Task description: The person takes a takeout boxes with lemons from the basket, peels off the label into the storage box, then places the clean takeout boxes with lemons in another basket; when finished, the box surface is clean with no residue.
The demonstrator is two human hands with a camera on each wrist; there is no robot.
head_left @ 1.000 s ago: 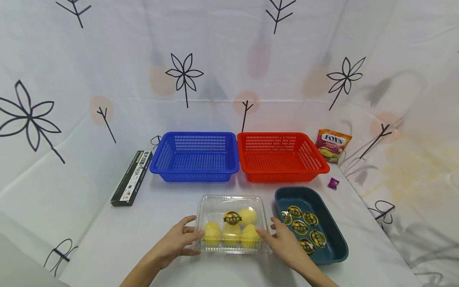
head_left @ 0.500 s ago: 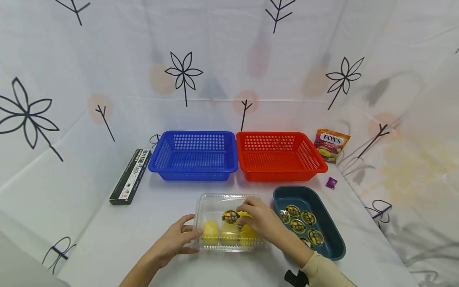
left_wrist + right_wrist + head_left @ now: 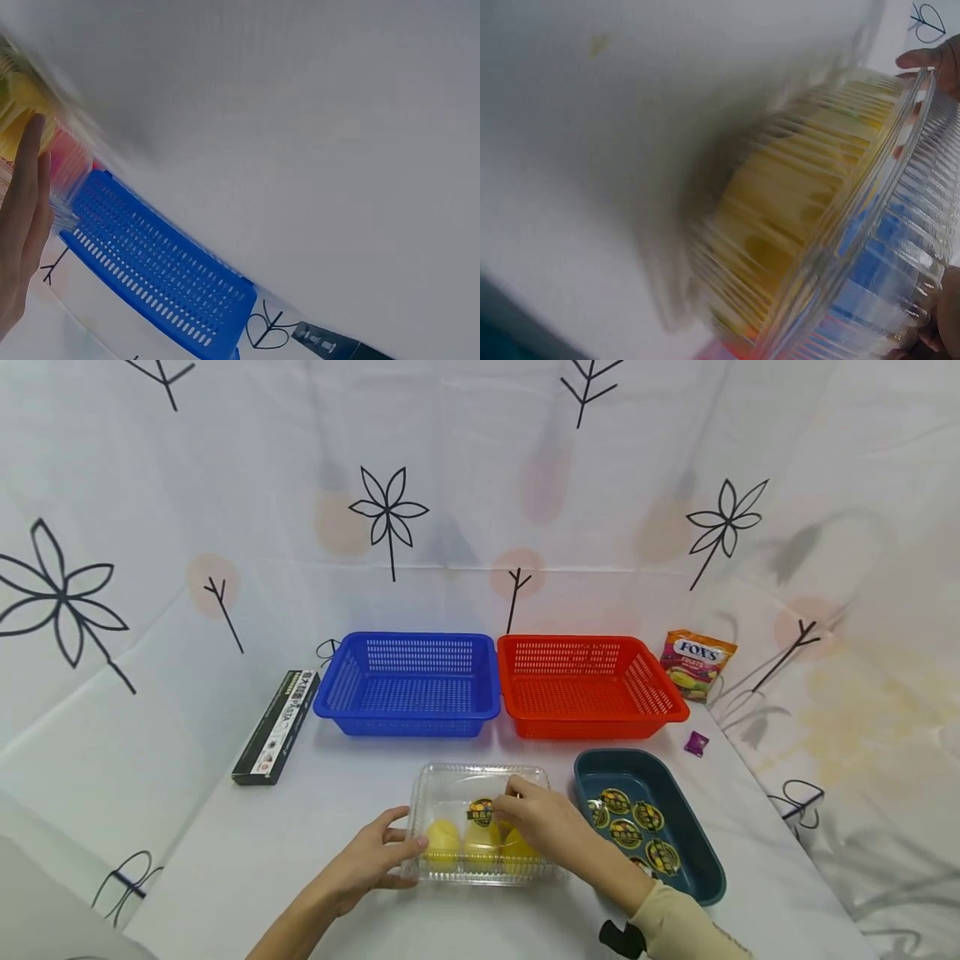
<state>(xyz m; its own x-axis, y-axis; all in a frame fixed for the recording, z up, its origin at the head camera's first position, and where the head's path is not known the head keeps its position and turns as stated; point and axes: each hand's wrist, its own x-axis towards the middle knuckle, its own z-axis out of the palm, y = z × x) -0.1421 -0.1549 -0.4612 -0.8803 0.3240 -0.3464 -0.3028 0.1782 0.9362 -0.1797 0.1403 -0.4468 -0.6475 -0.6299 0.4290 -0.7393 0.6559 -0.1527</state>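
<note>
In the head view, a clear plastic clamshell container (image 3: 450,787) holds several yellow round items (image 3: 442,843), and a round dark label (image 3: 479,812) sits on its lid. My left hand (image 3: 375,858) rests against the container's left side, thumb at the front left corner; straight fingers (image 3: 31,161) show in the left wrist view. Over the lid, my right hand (image 3: 551,822) touches the label's right edge with its fingertips and covers part of the yellow contents. The container's ribbed side (image 3: 810,195) fills much of the right wrist view, and most of my right hand is out of that frame.
A teal tray (image 3: 701,852) with several round labels (image 3: 626,833) stands right of the container. Behind are a blue basket (image 3: 405,727) and a red basket (image 3: 592,727). A pasta box (image 3: 277,727) lies left; a candy bag (image 3: 697,664) and a purple wrapped candy (image 3: 696,743) are right.
My right hand has moved from the container's right side up onto the lid, to the label. My left hand has stayed at the left side.
</note>
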